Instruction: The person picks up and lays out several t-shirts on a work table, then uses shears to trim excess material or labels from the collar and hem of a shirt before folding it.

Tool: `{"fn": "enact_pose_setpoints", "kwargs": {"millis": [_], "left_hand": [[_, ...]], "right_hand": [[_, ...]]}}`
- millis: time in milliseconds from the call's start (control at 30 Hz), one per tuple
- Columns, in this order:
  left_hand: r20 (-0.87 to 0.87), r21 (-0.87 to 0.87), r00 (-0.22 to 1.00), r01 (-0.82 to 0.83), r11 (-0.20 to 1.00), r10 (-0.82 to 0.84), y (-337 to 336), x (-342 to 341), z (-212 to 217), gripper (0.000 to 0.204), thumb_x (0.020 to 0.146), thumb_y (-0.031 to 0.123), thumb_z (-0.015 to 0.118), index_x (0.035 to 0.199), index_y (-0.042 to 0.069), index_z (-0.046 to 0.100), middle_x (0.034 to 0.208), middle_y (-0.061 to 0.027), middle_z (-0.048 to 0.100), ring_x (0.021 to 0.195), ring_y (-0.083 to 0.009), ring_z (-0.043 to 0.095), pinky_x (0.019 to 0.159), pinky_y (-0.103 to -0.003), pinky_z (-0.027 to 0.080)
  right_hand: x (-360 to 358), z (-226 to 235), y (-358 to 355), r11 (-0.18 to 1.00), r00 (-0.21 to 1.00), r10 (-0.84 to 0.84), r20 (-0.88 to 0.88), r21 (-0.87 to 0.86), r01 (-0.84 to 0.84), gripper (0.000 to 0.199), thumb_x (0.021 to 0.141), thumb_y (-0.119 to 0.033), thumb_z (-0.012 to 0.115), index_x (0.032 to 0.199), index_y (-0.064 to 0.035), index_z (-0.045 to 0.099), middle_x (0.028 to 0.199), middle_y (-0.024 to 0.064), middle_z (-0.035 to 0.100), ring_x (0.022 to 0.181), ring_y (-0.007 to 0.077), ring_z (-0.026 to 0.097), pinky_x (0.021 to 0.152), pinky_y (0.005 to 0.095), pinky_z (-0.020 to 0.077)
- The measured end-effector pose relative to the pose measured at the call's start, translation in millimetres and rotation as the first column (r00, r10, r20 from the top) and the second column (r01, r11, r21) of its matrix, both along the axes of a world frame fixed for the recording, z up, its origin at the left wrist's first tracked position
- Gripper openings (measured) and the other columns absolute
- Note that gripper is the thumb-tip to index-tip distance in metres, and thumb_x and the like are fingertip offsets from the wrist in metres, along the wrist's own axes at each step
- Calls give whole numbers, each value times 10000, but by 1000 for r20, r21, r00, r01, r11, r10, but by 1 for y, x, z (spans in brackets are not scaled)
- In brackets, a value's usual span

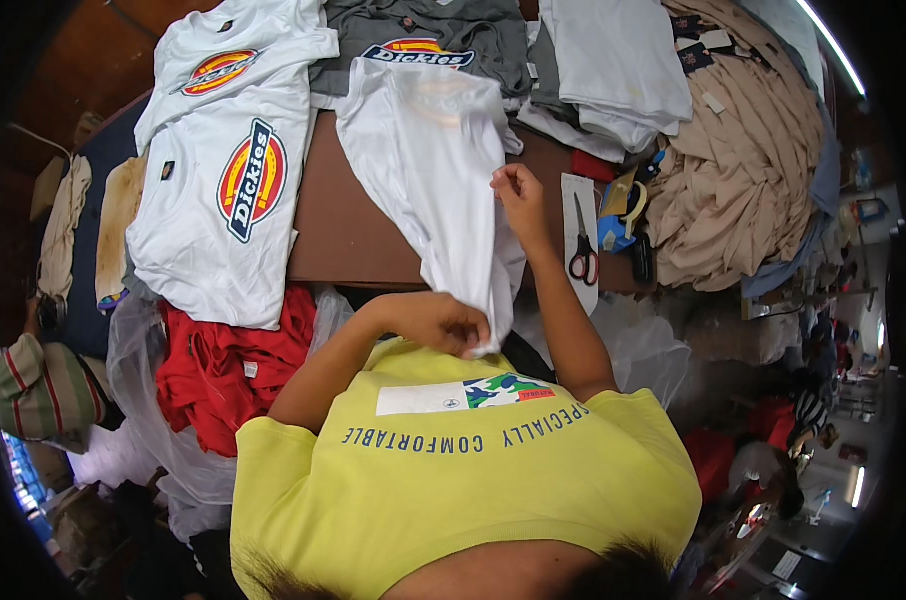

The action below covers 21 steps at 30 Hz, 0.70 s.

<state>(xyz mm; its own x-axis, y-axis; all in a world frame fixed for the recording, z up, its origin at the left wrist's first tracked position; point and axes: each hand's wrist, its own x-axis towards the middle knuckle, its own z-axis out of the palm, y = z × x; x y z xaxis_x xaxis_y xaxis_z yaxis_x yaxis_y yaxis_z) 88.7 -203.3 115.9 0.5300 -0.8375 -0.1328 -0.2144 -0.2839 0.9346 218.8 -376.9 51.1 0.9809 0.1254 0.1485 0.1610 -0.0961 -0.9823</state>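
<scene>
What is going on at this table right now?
A person in a yellow shirt holds a plain white T-shirt over the brown table: the left hand grips its lower end, the right hand pinches its edge higher up. Printed white shirts lie to the left, red-handled scissors to the right, red garments below.

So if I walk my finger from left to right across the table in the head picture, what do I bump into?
Striped bag → red clothes → logo T-shirt → plain white T-shirt held by the left hand and right hand → scissors → tan cloth pile.
</scene>
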Motion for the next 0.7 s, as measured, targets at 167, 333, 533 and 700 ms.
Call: {"fn": "enact_pose_setpoints", "kwargs": {"millis": [167, 333, 533, 700], "left_hand": [[26, -78, 744, -664, 743, 668, 49, 61, -77, 343, 786, 133, 606, 1119, 76, 552, 986, -70, 629, 897, -183, 591, 780, -315, 463], [386, -163, 119, -967, 194, 915, 141, 152, -135, 540, 686, 98, 679, 1190, 47, 491, 1136, -196, 538, 1048, -316, 510, 886, -381, 405], [720, -343, -148, -925, 162, 678, 149, 178, -145, 565, 660, 120, 677, 1174, 32, 458, 1198, -208, 444, 1094, -426, 400, 906, -520, 324], [684, 118, 453, -842, 526, 572, 116, 106, -163, 364, 705, 110, 579, 1054, 21, 526, 968, -181, 552, 913, -389, 501, 775, -476, 405]], "right_hand": [[60, -62, 31, 897, 968, -39, 249, -419, 143, 454, 764, -357, 672, 1057, -32, 548, 951, 137, 588, 874, 234, 569, 774, 350, 453], [58, -63, 76, 602, 983, -106, 150, -777, 183, 574, 742, -294, 648, 1226, -59, 448, 1137, 213, 513, 1084, 379, 466, 873, 432, 412], [-4, -90, 42, 666, 802, 597, 26, -573, -477, 372, 769, -159, 605, 1120, -40, 571, 1075, 170, 595, 976, 320, 565, 843, 378, 440], [-79, -70, -60, 674, 748, 561, -354, -329, -661, 370, 794, -197, 640, 1096, 3, 567, 1008, 136, 624, 946, 221, 575, 834, 319, 433]]}}
